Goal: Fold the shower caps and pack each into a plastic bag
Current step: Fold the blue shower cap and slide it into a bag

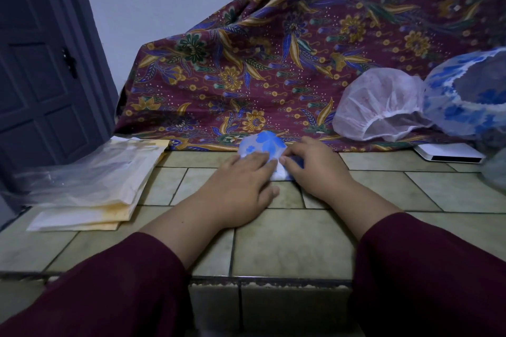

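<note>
Your left hand (241,180) lies flat, fingers straight, pressing the folded blue-flowered cap (262,149) onto the tiled counter (287,241). Your right hand (315,167) pinches its near corner. Cap's long axis runs away from you, rounded end toward the patterned cloth (273,63). Plastic bags (90,186) far left; two open caps (383,107) right.
</note>
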